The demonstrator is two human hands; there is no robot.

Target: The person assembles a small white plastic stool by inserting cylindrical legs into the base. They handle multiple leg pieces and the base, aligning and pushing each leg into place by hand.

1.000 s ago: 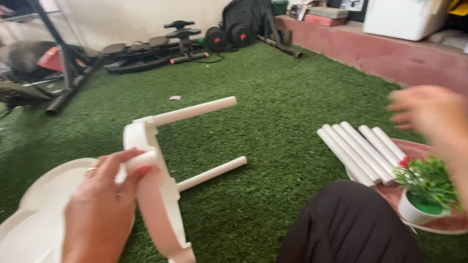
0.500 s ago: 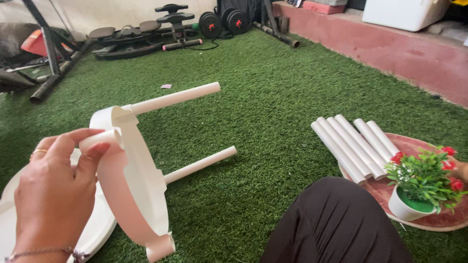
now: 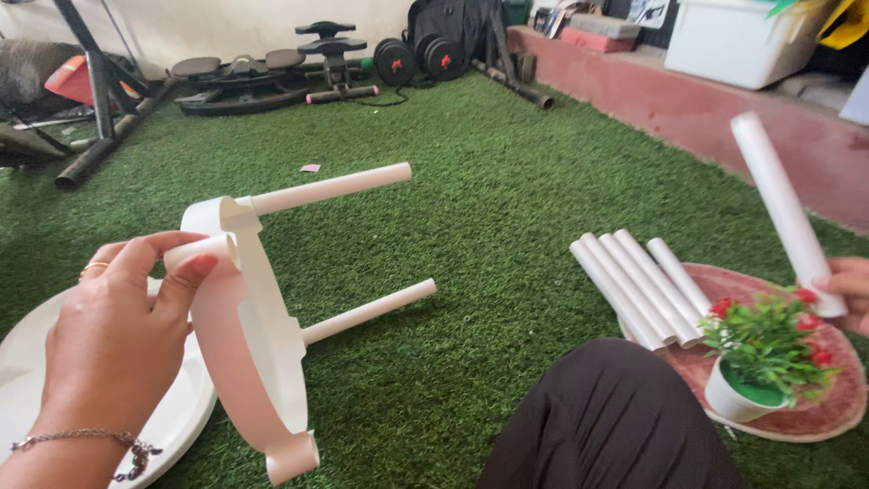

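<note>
Left hand [image 3: 113, 340] with grip closed on socket of white ring frame [image 3: 244, 335], held over grass [image 3: 507, 208]: light, stiff, smooth plastic, best taken at rim. Right hand [image 3: 849, 288] gripping loose white tube [image 3: 786, 210], hollow, light. White box [image 3: 729, 41] on far ledge, unlabelled.

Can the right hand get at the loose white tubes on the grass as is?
Probably not: the right hand already grips a white tube, raised above the potted plant. The loose tubes lie uncovered nearby, though.
</note>
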